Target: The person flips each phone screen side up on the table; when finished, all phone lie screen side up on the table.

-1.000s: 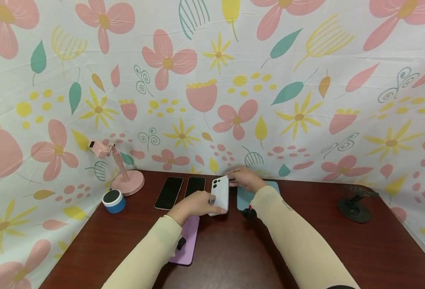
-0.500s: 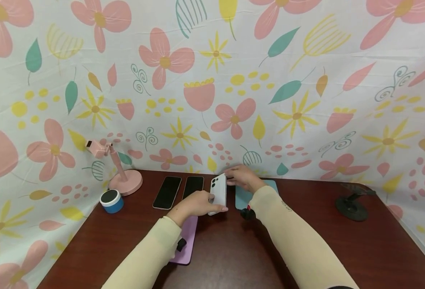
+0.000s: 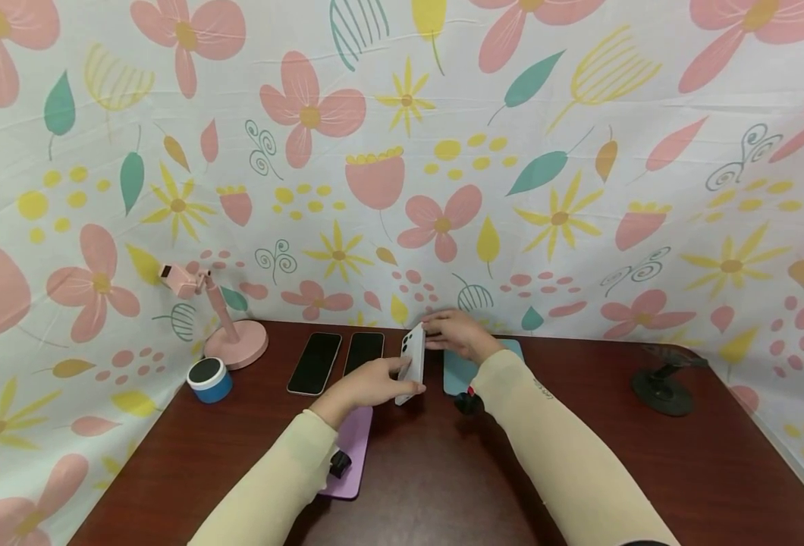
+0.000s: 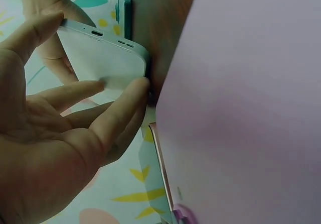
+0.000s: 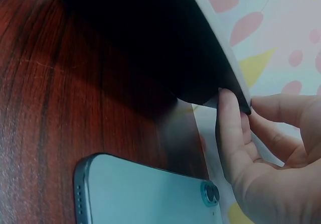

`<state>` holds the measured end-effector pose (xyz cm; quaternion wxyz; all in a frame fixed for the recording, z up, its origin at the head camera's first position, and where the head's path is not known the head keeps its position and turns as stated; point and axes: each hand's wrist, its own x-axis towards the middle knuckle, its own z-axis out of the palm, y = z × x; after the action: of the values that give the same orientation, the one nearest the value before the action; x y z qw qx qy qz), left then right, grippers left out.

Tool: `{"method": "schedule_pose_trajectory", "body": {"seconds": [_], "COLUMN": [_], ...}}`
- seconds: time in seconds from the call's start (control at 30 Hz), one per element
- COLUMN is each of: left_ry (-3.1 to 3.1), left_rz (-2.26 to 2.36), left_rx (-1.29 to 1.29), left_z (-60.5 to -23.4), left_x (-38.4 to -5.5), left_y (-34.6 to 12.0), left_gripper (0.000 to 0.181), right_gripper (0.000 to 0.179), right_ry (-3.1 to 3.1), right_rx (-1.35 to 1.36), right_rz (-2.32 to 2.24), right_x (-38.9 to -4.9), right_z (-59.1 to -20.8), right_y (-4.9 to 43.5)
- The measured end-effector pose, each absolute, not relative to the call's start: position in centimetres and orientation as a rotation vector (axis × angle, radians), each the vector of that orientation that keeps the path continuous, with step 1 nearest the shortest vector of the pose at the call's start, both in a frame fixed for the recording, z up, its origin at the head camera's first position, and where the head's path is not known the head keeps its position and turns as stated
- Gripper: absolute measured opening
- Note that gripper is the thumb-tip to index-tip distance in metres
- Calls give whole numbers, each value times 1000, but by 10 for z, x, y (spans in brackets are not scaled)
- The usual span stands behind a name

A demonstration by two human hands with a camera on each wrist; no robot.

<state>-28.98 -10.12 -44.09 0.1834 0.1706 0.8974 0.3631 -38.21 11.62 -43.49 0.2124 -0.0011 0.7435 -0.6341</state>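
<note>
Both hands hold a white phone (image 3: 412, 353) tilted up on its long edge, its cameras facing left. My left hand (image 3: 375, 383) grips its near end, thumb at the bottom corner and fingers against the white back (image 4: 100, 58). At the far top corner my right hand (image 3: 460, 334) pinches the phone between thumb and fingers; the dark screen side (image 5: 150, 38) shows in the right wrist view. A light blue phone (image 3: 458, 371) lies back up beneath the right forearm. Under the left wrist is a purple phone (image 3: 356, 455), also back up.
Two phones lie screen up to the left, a black-screened phone (image 3: 315, 364) and another dark phone (image 3: 364, 350). A pink stand (image 3: 238, 343) and a blue-white round jar (image 3: 209, 381) stand farther left. At the right is a dark stand (image 3: 664, 390). A floral cloth (image 3: 545, 235) hangs behind the table.
Both hands have turned the white phone more upright onto its edge, so less of its back shows in the head view. The head view has shifted slightly.
</note>
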Motion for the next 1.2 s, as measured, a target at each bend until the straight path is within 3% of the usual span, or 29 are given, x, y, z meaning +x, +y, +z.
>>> {"method": "schedule_pose_trajectory", "body": {"seconds": [1.2], "left_ry": [2145], "left_rz": [1584], "left_rx": [434], "left_z": [-441], "left_x": [-290], "left_y": [-117], "left_gripper": [76], "right_gripper": [53], "right_ry": [1916], "right_rx": [4], "right_rz": [-1829], "right_x": [-385], "right_z": [-443], "right_y": [104]}}
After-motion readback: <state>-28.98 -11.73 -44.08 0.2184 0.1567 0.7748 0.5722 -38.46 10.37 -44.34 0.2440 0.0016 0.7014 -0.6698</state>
